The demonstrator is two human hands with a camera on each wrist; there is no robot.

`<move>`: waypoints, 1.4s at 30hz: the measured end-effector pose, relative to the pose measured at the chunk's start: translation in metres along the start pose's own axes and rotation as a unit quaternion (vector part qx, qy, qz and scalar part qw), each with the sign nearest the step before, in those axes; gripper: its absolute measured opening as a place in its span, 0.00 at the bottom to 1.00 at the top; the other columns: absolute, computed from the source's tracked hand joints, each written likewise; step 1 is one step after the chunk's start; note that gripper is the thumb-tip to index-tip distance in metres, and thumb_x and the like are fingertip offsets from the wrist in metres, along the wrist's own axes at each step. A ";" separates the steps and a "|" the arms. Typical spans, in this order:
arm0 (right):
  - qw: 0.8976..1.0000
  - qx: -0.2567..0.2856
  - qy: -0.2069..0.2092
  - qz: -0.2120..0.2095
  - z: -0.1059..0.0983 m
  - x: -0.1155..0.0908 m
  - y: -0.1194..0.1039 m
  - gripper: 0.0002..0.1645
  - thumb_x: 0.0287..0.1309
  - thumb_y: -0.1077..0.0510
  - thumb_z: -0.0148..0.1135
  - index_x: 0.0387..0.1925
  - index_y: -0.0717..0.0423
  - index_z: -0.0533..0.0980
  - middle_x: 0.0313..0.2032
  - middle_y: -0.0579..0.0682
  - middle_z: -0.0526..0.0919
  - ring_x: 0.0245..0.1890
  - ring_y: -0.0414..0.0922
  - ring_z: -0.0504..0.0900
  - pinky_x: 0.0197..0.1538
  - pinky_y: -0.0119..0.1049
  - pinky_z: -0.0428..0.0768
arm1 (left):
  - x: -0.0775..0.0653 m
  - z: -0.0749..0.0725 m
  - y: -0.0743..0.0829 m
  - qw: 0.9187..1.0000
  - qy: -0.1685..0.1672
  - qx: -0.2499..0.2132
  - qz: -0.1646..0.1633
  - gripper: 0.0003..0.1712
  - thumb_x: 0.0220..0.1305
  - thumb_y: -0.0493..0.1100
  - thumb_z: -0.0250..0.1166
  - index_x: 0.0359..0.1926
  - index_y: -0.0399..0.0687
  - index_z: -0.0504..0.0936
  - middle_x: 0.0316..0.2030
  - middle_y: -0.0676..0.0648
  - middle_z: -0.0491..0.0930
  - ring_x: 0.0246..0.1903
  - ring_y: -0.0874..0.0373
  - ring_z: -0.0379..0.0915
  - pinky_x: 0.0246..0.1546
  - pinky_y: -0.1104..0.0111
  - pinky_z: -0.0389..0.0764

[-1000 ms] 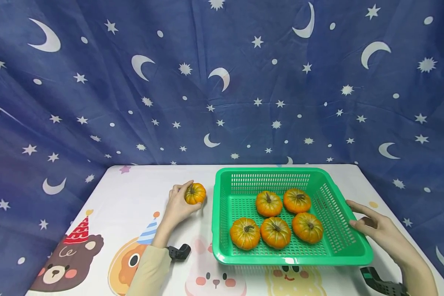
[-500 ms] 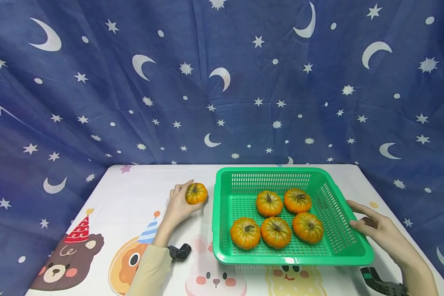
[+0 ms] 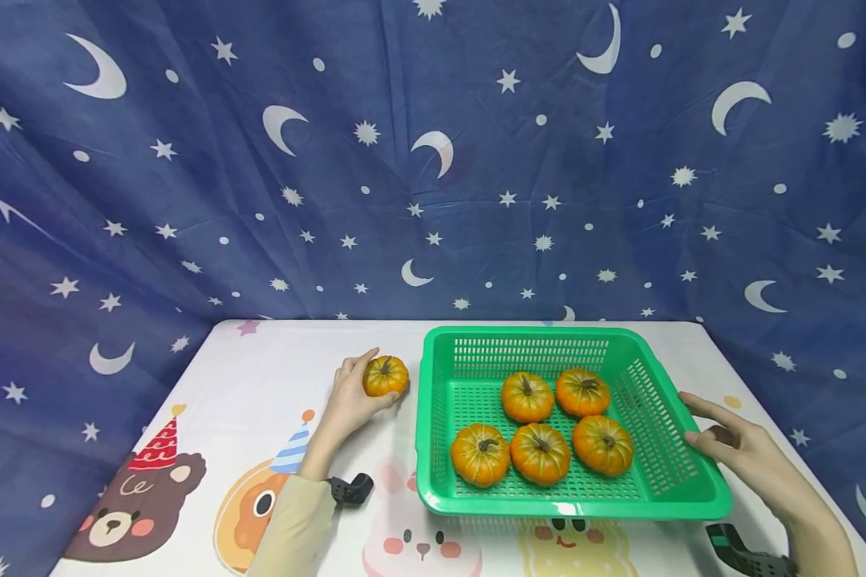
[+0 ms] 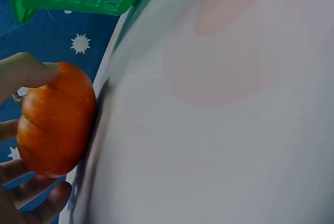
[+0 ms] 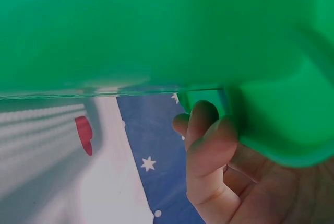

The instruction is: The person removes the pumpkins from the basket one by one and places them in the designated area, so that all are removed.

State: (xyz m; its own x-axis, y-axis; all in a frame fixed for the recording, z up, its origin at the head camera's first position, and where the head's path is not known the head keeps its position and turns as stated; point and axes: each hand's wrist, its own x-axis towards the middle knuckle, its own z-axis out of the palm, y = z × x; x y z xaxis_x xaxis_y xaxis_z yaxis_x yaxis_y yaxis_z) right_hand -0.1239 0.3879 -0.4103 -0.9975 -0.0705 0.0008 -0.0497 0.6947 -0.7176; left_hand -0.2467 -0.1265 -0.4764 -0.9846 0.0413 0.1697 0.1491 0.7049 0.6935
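Fingers and thumb of my left hand (image 3: 351, 398) grip a small orange pumpkin (image 3: 387, 377) at the left of the basket. In the left wrist view the thumb lies on top of this pumpkin (image 4: 57, 122), with the other fingers around its side and below. A green plastic basket (image 3: 570, 509) stands at the right, holding several similar pumpkins in its near and middle part. My right hand (image 3: 743, 441) holds the basket's right rim. In the right wrist view the curled fingers (image 5: 211, 151) reach beneath that rim; the thumb is not clearly visible there.
A white tablecloth (image 3: 296, 353) with cartoon animals covers the table. Behind it and at the sides hangs a blue curtain (image 3: 375, 240) with moons and stars. Dark wrist-worn devices sit on both wrists, the left one (image 3: 351, 489) close to the cloth.
The pumpkin in my left hand has shifted very slightly right, narrowing its gap to the basket. My right hand and the basket keep their places, while the whole head view drifts a little.
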 end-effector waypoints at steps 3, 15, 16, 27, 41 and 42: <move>1.000 0.004 -0.003 -0.002 0.000 0.000 0.001 0.37 0.66 0.53 0.56 0.72 0.60 0.57 0.47 0.16 0.66 0.33 0.35 0.80 0.35 0.26 0.75 | 0.000 -0.003 0.002 1.000 0.001 -0.003 0.002 0.48 0.46 0.48 0.74 0.69 0.52 0.64 0.59 0.36 0.66 0.60 0.40 0.62 0.59 0.42 0.69; 1.000 0.003 -0.003 -0.010 0.000 0.000 0.003 0.37 0.66 0.53 0.56 0.71 0.60 0.57 0.48 0.16 0.65 0.33 0.36 0.80 0.35 0.25 0.75 | -0.002 -0.020 0.016 1.000 0.003 -0.018 0.014 0.47 0.49 0.46 0.71 0.70 0.54 0.63 0.58 0.37 0.67 0.55 0.45 0.63 0.56 0.48 0.70; 1.000 0.005 -0.001 -0.012 0.000 0.000 0.003 0.37 0.66 0.53 0.56 0.71 0.60 0.57 0.48 0.17 0.65 0.32 0.36 0.80 0.35 0.25 0.75 | -0.002 -0.021 0.018 1.000 0.002 -0.020 0.014 0.46 0.49 0.46 0.71 0.71 0.54 0.63 0.59 0.37 0.67 0.55 0.45 0.63 0.56 0.48 0.70; 1.000 -0.001 -0.008 0.005 -0.001 0.002 0.003 0.38 0.67 0.51 0.56 0.72 0.59 0.56 0.46 0.18 0.66 0.33 0.36 0.79 0.36 0.25 0.74 | -0.006 -0.035 0.034 0.999 0.016 -0.024 0.044 0.43 0.55 0.47 0.69 0.71 0.55 0.63 0.58 0.41 0.68 0.57 0.47 0.64 0.55 0.49 0.70; 1.000 0.000 -0.011 0.009 -0.002 0.002 0.002 0.38 0.67 0.50 0.56 0.72 0.60 0.56 0.46 0.18 0.66 0.33 0.36 0.79 0.36 0.25 0.75 | -0.016 -0.043 0.063 0.994 0.040 -0.014 0.102 0.37 0.58 0.45 0.67 0.69 0.55 0.66 0.59 0.43 0.69 0.58 0.45 0.66 0.58 0.48 0.70; 1.000 -0.001 -0.009 0.008 -0.002 0.002 0.002 0.38 0.67 0.51 0.56 0.72 0.60 0.56 0.46 0.18 0.66 0.33 0.36 0.79 0.35 0.25 0.75 | -0.017 -0.043 0.066 0.993 0.039 -0.013 0.107 0.37 0.58 0.45 0.67 0.69 0.55 0.66 0.59 0.43 0.69 0.58 0.45 0.66 0.58 0.48 0.70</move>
State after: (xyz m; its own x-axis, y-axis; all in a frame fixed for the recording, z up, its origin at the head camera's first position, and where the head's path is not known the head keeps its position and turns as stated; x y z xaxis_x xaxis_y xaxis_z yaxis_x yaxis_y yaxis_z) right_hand -0.1258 0.3908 -0.4105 -0.9971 -0.0726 -0.0239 -0.0336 0.6971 -0.7162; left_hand -0.2167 -0.1108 -0.4034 -0.9205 0.1321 0.3678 0.3570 0.6673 0.6536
